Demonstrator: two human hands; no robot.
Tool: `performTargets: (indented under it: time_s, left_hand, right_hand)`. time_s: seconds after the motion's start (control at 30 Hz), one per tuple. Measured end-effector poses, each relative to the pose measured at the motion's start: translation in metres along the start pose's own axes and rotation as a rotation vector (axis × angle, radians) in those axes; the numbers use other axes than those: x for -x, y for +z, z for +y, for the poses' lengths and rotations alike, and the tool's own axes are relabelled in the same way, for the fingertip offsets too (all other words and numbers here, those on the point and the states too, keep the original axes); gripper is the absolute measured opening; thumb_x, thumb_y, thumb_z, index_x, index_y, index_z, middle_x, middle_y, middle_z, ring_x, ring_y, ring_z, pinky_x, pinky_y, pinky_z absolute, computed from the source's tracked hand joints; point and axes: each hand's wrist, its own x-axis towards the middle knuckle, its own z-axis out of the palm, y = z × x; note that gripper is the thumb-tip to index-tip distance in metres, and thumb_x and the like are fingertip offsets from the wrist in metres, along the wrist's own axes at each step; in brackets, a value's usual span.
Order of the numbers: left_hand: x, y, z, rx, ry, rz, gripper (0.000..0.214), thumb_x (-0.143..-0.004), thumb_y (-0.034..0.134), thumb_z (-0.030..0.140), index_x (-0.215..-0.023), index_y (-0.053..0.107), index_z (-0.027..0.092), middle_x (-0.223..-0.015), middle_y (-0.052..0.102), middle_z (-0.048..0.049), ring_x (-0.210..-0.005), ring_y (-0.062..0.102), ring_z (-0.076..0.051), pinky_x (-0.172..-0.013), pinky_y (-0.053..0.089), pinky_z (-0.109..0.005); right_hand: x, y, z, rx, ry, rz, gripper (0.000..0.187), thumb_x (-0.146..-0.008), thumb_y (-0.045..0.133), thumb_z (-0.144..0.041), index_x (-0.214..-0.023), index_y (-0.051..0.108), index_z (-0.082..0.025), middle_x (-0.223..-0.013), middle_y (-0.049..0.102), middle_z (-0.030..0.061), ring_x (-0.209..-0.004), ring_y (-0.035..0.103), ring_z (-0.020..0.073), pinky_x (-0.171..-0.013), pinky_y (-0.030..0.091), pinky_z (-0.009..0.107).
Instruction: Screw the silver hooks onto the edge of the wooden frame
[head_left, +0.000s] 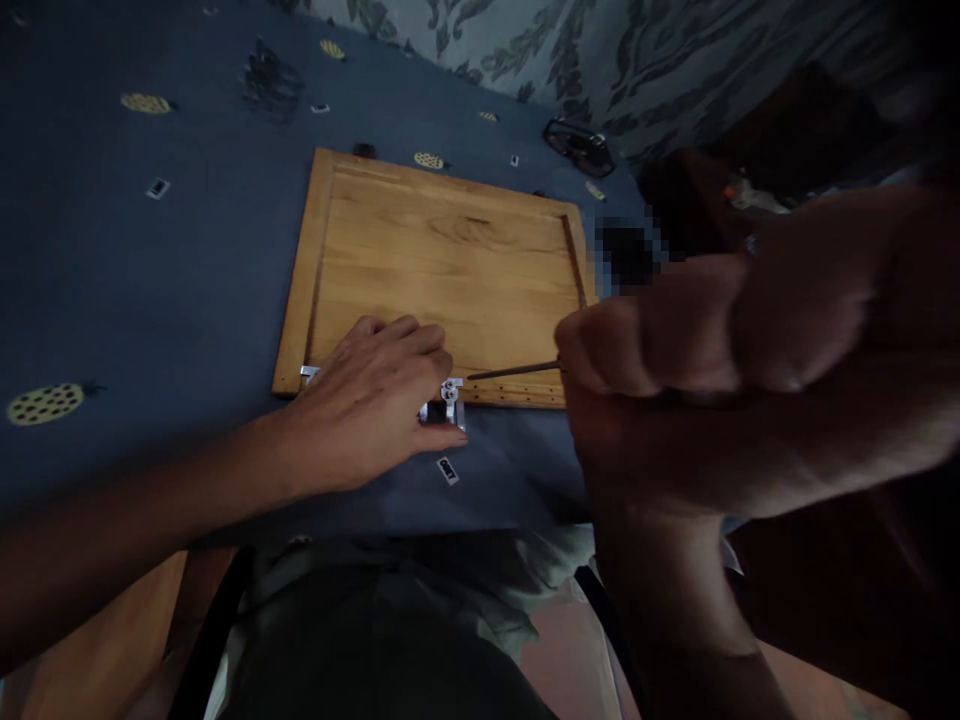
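A wooden cabinet door [450,260] with a raised frame lies flat on the blue cloth. At its near edge sits a metal hinge [451,391]. My left hand [367,405] is closed on this hinge, thumb below and fingers above, resting over the door's edge. My right hand [720,340] is a fist around a screwdriver [516,370]; its handle is hidden, and the thin shaft points left. The shaft's tip is close to the hinge; whether they touch I cannot tell. Part of another metal piece [308,372] shows at the door's near left corner.
Dark-framed glasses [579,148] lie beyond the door at the back right. A pixelated dark patch [628,252] is beside the door's right edge. The blue tablecloth [202,270] has pineapple prints, and a leaf-patterned fabric [480,45] borders the back.
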Motion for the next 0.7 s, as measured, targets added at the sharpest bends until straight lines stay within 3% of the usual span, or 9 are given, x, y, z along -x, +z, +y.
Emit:
performTargets:
  time_s: [0.1, 0.23, 0.33, 0.53, 0.7]
  left_hand:
    - [0.0, -0.001, 0.001, 0.007, -0.002, 0.005, 0.034, -0.088, 0.088, 0.048, -0.091, 0.072, 0.018, -0.098, 0.066, -0.004, -0.101, 0.063, -0.028, -0.094, 0.044, -0.043]
    - [-0.001, 0.0, 0.0, 0.014, 0.001, 0.015, 0.035, -0.088, 0.088, 0.049, -0.091, 0.072, 0.018, -0.097, 0.066, -0.0036, -0.1, 0.062, -0.027, -0.095, 0.043, -0.043]
    - [-0.002, -0.001, 0.001, 0.002, -0.005, 0.0, 0.036, -0.088, 0.088, 0.049, -0.092, 0.073, 0.017, -0.098, 0.066, -0.0044, -0.101, 0.063, -0.028, -0.095, 0.043, -0.043]
    - [-0.003, -0.002, 0.002, -0.017, -0.022, -0.024, 0.035, -0.09, 0.086, 0.049, -0.095, 0.074, 0.017, -0.101, 0.067, -0.0052, -0.103, 0.063, -0.028, -0.096, 0.044, -0.044]
    - [-0.002, -0.001, 0.001, -0.022, 0.002, 0.003, 0.033, -0.091, 0.084, 0.049, -0.093, 0.072, 0.018, -0.101, 0.069, -0.0054, -0.103, 0.065, -0.029, -0.094, 0.046, -0.044]
  right_hand:
    - [0.001, 0.003, 0.011, -0.044, -0.09, 0.089, 0.059, -0.109, 0.056, -0.042, -0.066, 0.021, -0.022, -0.055, 0.0, -0.0053, -0.033, 0.01, 0.0107, -0.031, 0.015, 0.028]
    - [0.004, -0.006, 0.024, -0.122, -0.095, -0.067, 0.053, -0.109, 0.049, -0.026, -0.068, 0.016, -0.021, -0.054, 0.004, -0.0042, -0.035, 0.015, 0.0105, -0.033, 0.023, 0.026]
    - [0.006, -0.011, 0.029, -0.153, -0.076, -0.103, 0.052, -0.104, 0.054, -0.025, -0.066, 0.018, -0.023, -0.052, 0.011, -0.0044, -0.037, 0.02, 0.0109, -0.034, 0.025, 0.027]
    - [0.008, -0.001, 0.03, -0.091, -0.016, 0.053, 0.051, -0.101, 0.053, -0.022, -0.066, 0.015, -0.021, -0.053, 0.006, -0.0043, -0.038, 0.014, 0.0105, -0.037, 0.018, 0.027]
    - [0.009, -0.004, 0.032, 0.017, 0.066, 0.098, 0.053, -0.093, 0.059, -0.037, -0.061, 0.019, -0.023, -0.048, 0.018, -0.0019, -0.038, 0.019, 0.0134, -0.036, 0.02, 0.032]
